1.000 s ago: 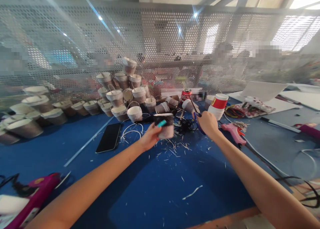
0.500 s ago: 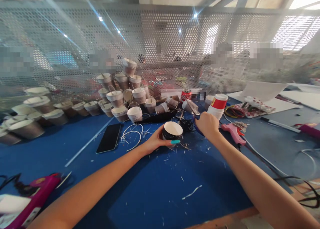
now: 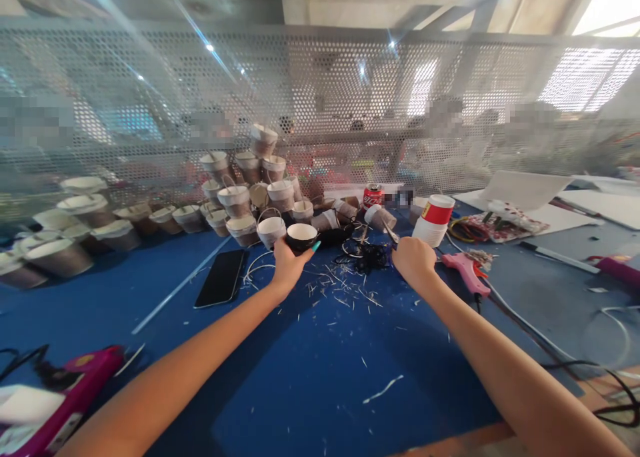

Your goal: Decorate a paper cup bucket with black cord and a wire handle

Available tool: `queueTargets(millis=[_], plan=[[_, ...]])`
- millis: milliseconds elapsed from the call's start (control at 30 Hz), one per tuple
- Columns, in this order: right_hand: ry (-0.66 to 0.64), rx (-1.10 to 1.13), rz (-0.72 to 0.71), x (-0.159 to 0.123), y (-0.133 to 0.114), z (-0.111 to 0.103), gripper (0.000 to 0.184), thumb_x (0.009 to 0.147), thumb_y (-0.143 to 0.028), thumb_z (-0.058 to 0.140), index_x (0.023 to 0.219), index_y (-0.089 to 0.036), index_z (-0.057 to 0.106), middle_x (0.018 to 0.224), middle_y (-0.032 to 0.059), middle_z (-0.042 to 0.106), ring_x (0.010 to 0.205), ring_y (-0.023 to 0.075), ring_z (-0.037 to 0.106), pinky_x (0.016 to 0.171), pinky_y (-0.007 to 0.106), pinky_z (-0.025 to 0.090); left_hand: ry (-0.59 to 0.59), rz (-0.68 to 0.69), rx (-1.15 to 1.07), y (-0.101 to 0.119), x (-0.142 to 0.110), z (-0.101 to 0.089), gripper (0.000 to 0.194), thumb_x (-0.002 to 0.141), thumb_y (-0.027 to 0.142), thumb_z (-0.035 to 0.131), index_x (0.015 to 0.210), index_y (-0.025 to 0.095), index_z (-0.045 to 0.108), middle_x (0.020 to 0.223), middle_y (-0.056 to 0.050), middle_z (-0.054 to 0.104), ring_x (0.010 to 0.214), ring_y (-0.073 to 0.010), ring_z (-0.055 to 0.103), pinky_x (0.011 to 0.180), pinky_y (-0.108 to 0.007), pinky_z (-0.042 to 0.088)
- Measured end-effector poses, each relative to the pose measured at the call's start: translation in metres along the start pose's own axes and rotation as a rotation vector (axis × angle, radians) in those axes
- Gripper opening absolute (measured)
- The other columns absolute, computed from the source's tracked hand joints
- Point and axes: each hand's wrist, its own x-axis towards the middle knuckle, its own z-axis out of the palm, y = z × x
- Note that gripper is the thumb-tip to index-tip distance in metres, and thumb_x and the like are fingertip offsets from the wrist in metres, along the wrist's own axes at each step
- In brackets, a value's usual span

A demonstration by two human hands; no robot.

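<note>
My left hand (image 3: 289, 265) is closed around a small black paper cup (image 3: 301, 238) with a white inside, held upright beside the stacked cups. A white cup with a wire handle (image 3: 271, 230) stands just left of it. My right hand (image 3: 415, 262) is wrapped around scissors (image 3: 391, 234); their blades point away from me and the blue handles are mostly hidden by my fingers. Between my hands lie a tangle of black cord (image 3: 369, 257) and many white scraps (image 3: 343, 290). A stack of white paper cups with a red one (image 3: 436, 220) stands just behind my right hand.
Many brownish cups with white rims (image 3: 234, 200) are piled at the back left. A black phone (image 3: 220, 278), a red can (image 3: 373, 196), a pink glue gun (image 3: 467, 272) and a magenta power strip (image 3: 80, 390) lie around. A perforated metal screen (image 3: 330, 84) closes the back.
My left hand has carried the black cup left and away from me, next to the stacked cups. The right hand with the scissors has stayed in nearly the same place.
</note>
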Motion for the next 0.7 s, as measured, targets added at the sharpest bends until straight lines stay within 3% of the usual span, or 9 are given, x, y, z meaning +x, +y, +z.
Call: queueTargets(millis=[133,233,300,367,467,533,600,700], plan=[[-0.019,-0.031,-0.005,-0.003,0.0,-0.003,0.033,0.082,-0.025,0.051,0.102,-0.002,0.063,0.096,0.0234,0.065,0.096,0.0289,0.063,0.076,0.033,0.048,0.109,-0.025,0.212,-0.001,-0.008,0.002,0.079,0.054,0.021,0.075,0.118,0.017,0.03,0.117,-0.013,0.041,0.119,-0.0317,0.037,0.103,-0.048,0.026],[0.002,-0.049,-0.003,-0.009,-0.004,-0.004,0.039,0.079,-0.026,0.056,0.106,0.003,0.057,0.098,0.0246,0.062,0.1,0.0306,0.06,0.079,0.034,0.047,0.141,0.031,0.303,0.008,-0.017,0.006,0.087,0.059,0.022,0.07,0.128,0.016,0.017,0.126,-0.018,0.032,0.122,-0.0324,0.033,0.103,-0.049,0.027],[0.018,-0.05,0.009,-0.014,-0.008,-0.006,0.044,0.077,-0.026,0.059,0.108,0.004,0.053,0.101,0.0259,0.059,0.098,0.0309,0.061,0.077,0.033,0.048,0.17,0.176,0.402,0.017,-0.02,0.007,0.09,0.059,0.02,0.069,0.13,0.015,0.015,0.131,-0.02,0.026,0.126,-0.0344,0.027,0.105,-0.051,0.022],[0.05,-0.048,0.013,-0.02,-0.012,-0.01,0.046,0.077,-0.025,0.06,0.111,0.004,0.05,0.108,0.0277,0.054,0.092,0.0295,0.063,0.073,0.032,0.049,0.165,0.423,0.5,0.027,-0.023,0.004,0.091,0.058,0.019,0.068,0.132,0.014,0.016,0.135,-0.02,0.021,0.13,-0.0366,0.02,0.107,-0.053,0.015],[0.062,-0.047,0.012,-0.026,-0.016,-0.017,0.042,0.079,-0.019,0.056,0.113,0.003,0.047,0.112,0.0285,0.051,0.087,0.0274,0.065,0.069,0.03,0.05,0.014,0.75,0.547,0.046,-0.031,-0.001,0.082,0.06,0.02,0.068,0.13,0.014,0.026,0.137,-0.021,0.024,0.13,-0.0392,0.022,0.106,-0.056,0.015],[0.011,-0.035,0.009,-0.029,-0.018,-0.022,0.036,0.08,-0.016,0.054,0.11,0.004,0.049,0.105,0.0268,0.056,0.089,0.0282,0.065,0.07,0.031,0.05,-0.194,0.858,0.54,0.06,-0.039,-0.001,0.066,0.064,0.021,0.065,0.124,0.017,0.038,0.131,-0.018,0.036,0.125,-0.0371,0.033,0.104,-0.055,0.022],[-0.044,-0.021,-0.008,-0.029,-0.018,-0.024,0.032,0.08,-0.014,0.053,0.107,0.003,0.051,0.095,0.024,0.061,0.092,0.0286,0.064,0.072,0.032,0.05,-0.423,0.874,0.528,0.074,-0.044,0.005,0.051,0.071,0.017,0.058,0.12,0.019,0.044,0.121,-0.014,0.048,0.116,-0.0304,0.045,0.1,-0.048,0.033],[-0.082,-0.004,-0.046,-0.031,-0.019,-0.024,0.029,0.079,-0.016,0.055,0.102,0.001,0.054,0.088,0.0214,0.064,0.09,0.0285,0.065,0.072,0.033,0.05,-0.572,0.711,0.641,0.088,-0.038,0.032,0.038,0.076,0.014,0.049,0.114,0.019,0.048,0.106,-0.011,0.056,0.104,-0.0257,0.052,0.092,-0.04,0.042]])
